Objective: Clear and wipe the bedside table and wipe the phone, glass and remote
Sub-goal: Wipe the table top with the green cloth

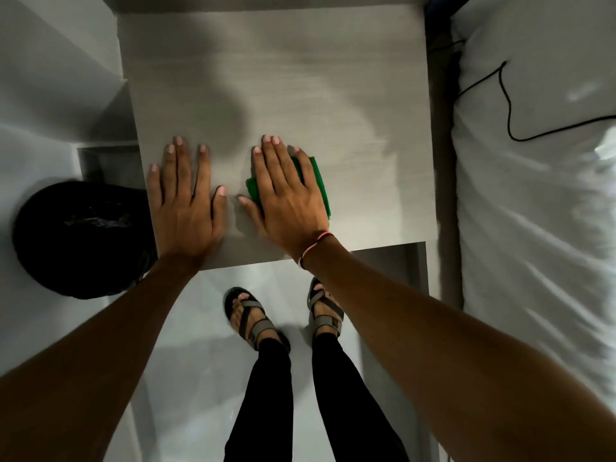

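We look straight down on a pale grey wood-grain desk [283, 78] standing beside a bed with white bedding [540, 201] at its right edge; a thin black cable [506, 105] trails across that bedding. The desk top carries only our two hands and a cloth. Our left hand [183, 205] lies flat near the front left corner, its grip spread wide, fingers splayed, palm down on the bare surface, holding nothing. Our right hand [286, 201] lies just beside it toward the middle of the front edge — fingers together and extended, palm pressing down on a folded green cleaning cloth [320, 181], which shows along the hand's right side and a little at its left. A thin pink thread bracelet [315, 246] circles the right wrist. Off the left edge, on the floor, sits a round bin lined with a black plastic bag [80, 238]. Below the front edge we see our grey strapped sandals [253, 318] on pale floor.
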`<state>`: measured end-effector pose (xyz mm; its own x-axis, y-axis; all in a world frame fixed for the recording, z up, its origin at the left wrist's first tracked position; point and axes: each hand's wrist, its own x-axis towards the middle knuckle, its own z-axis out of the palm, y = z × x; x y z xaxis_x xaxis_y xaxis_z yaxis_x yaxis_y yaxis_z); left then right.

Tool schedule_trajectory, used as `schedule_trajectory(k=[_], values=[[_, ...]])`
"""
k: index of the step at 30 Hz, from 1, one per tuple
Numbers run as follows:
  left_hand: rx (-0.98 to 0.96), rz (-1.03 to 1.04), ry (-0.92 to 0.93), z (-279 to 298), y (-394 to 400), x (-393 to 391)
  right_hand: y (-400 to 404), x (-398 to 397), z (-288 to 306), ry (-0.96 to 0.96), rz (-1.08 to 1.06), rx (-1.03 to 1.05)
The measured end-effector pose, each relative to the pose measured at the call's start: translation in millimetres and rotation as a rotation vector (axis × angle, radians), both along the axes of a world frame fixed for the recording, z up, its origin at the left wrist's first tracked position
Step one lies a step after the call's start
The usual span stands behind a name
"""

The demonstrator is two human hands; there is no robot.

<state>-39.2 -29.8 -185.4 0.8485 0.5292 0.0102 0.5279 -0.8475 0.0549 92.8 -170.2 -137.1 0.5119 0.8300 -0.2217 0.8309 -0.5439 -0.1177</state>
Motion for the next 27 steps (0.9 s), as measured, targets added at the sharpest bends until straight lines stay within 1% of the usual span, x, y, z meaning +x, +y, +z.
schedule_trajectory(k=[4, 6, 10, 13, 17, 21, 24, 27], values=[[-0.017, 0.004, 0.006, 2, 0, 2, -14, 4, -7, -0.039, -0.008, 0.093], [-0.02, 0.009, 0.011, 2, 0, 2, -24, 11, -9, -0.059, -0.03, 0.097], [-0.019, 0.013, 0.007, 1, 0, 1, -62, 32, -11, -0.115, -0.102, 0.03], [-0.004, 0.015, 0.003, -1, 0, 0, -106, 59, -6, -0.151, -0.203, -0.014], [0.012, 0.011, 0.006, -1, 1, 0, -148, 85, 2, -0.134, -0.353, -0.088], [0.016, 0.009, 0.021, 0, 0, 0, -134, 75, 4, -0.107, -0.442, -0.059], [0.006, 0.003, 0.025, 2, 0, 1, -108, 55, 5, -0.074, -0.369, -0.027], [0.004, 0.003, 0.04, 4, 0, 3, -61, 24, 3, -0.03, -0.263, 0.023]])
